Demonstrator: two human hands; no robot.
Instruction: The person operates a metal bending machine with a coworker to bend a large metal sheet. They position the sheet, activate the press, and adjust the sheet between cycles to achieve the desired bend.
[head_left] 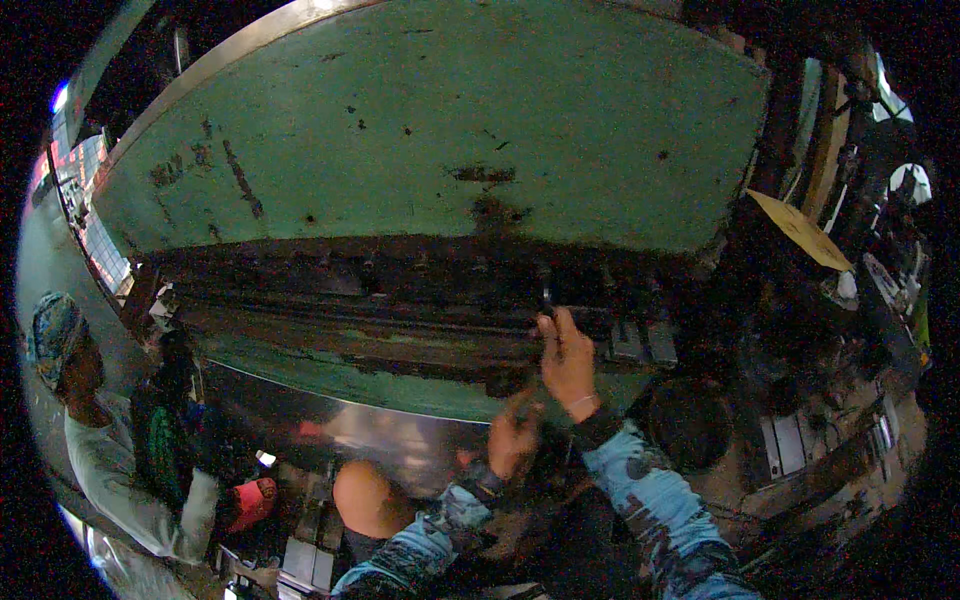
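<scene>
My right hand [570, 368] is raised to the dark slot under the green machine panel [400, 130]. Its fingers are closed round a slim dark hand tool [546, 290] that points up toward a row of bolt-like fittings; its working end is lost in shadow, so its exact kind does not show. Lower and to the left, my left hand [512, 440] is in front of the machine's lower green ledge [440, 395]. Motion blurs its fingers, and whether it holds anything cannot be made out.
A shiny metal sheet [350, 415] lies below the ledge. At the left a person [120, 460] in a light top and patterned head covering is close by, near a red item [252, 503]. Metal blocks [640, 342] sit right of my right hand; a yellowish board [800, 230] leans farther right.
</scene>
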